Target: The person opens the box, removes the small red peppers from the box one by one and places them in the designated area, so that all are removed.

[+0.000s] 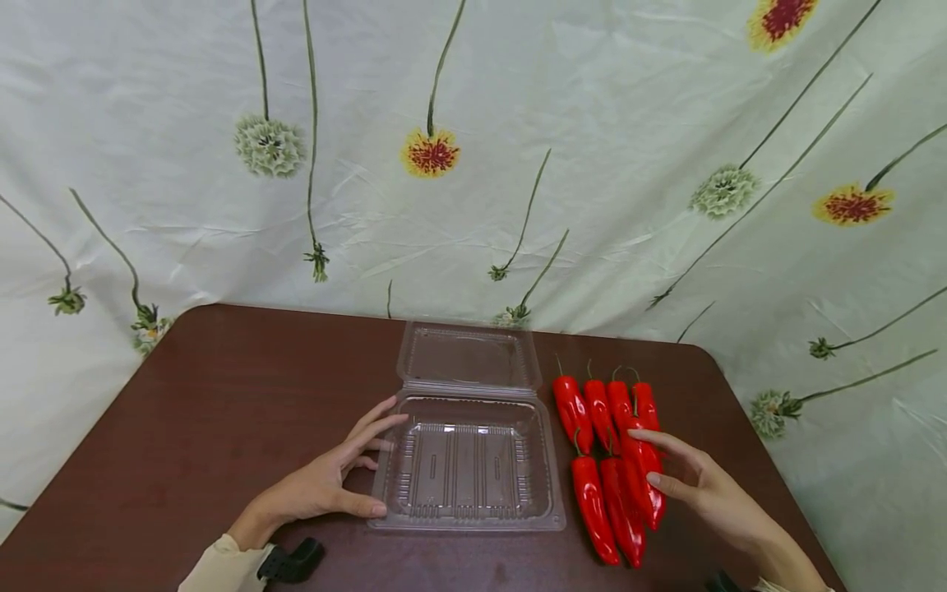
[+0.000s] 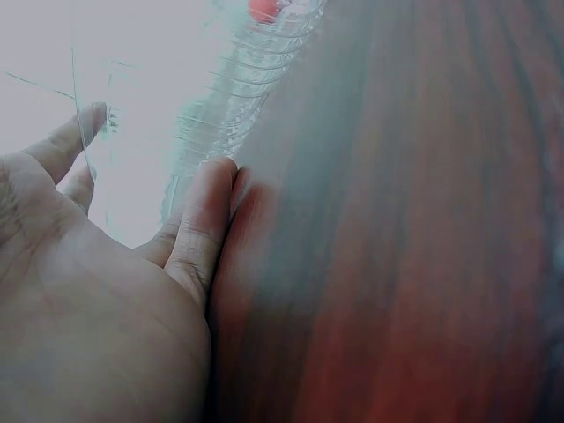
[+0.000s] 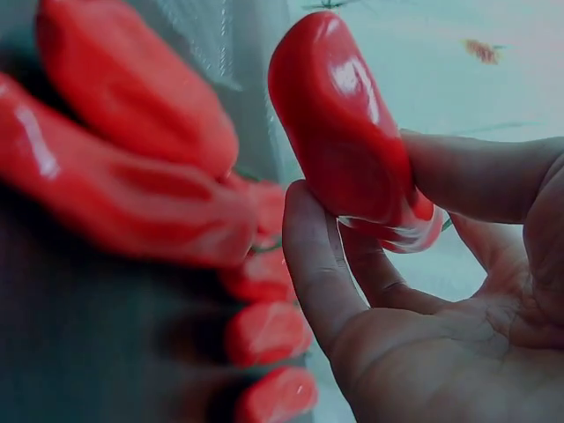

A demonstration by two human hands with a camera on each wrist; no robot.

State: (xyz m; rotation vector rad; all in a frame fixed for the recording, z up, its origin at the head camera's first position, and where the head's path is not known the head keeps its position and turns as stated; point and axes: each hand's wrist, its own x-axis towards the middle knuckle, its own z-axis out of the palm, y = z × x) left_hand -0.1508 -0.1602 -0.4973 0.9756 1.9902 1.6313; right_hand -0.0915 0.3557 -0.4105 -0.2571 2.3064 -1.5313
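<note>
A clear plastic clamshell box (image 1: pixel 473 473) lies unfolded on the table, its lid (image 1: pixel 470 358) tipped back to the far side. At its left edge rests my left hand (image 1: pixel 325 477), the fingers spread along the rim and the thumb at the near corner. My right hand (image 1: pixel 699 485) pinches a red chili pepper (image 3: pixel 339 115) between thumb and fingers. The right wrist view shows this pepper raised apart from the others. Beneath and beside it lie several more red peppers in two rows, among them a near one (image 1: pixel 594 510) and a far one (image 1: pixel 572 407).
The dark brown tabletop (image 1: pixel 259 386) has rounded far corners. Behind it hangs a pale cloth (image 1: pixel 355 189) printed with flowers. A black strap (image 1: pixel 292 561) is at my left wrist. The peppers lie just right of the box.
</note>
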